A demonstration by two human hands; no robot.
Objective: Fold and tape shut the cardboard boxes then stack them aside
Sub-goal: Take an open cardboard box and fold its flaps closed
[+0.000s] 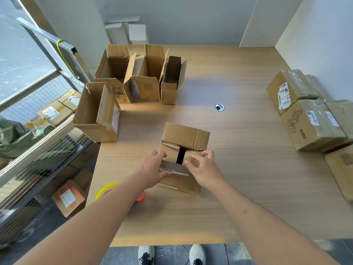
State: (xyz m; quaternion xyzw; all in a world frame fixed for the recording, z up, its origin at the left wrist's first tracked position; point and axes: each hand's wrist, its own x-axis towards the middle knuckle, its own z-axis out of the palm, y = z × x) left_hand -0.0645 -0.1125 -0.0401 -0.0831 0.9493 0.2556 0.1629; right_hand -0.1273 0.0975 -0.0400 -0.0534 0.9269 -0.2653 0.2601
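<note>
A small cardboard box (181,157) sat on the wooden table (238,169) near the centre of the view, just ahead of the person. Its far flap stood up at twelve o'clock, the two side flaps were folded in with a dark gap between them, and the near flap, bearing a barcode label, was part raised.

The left hand (152,169) gripped the near flap at the box's nine o'clock corner, thumb under and fingers curled over the side flap. The right hand (205,169) held the three o'clock side, thumb on the near flap, its fingers bent above the right side flap.

Four open boxes (133,77) stood at eleven o'clock. Taped boxes (309,119) were stacked at three o'clock. A yellow tape roll (104,191) lay at eight o'clock, partly hidden by the left forearm.
</note>
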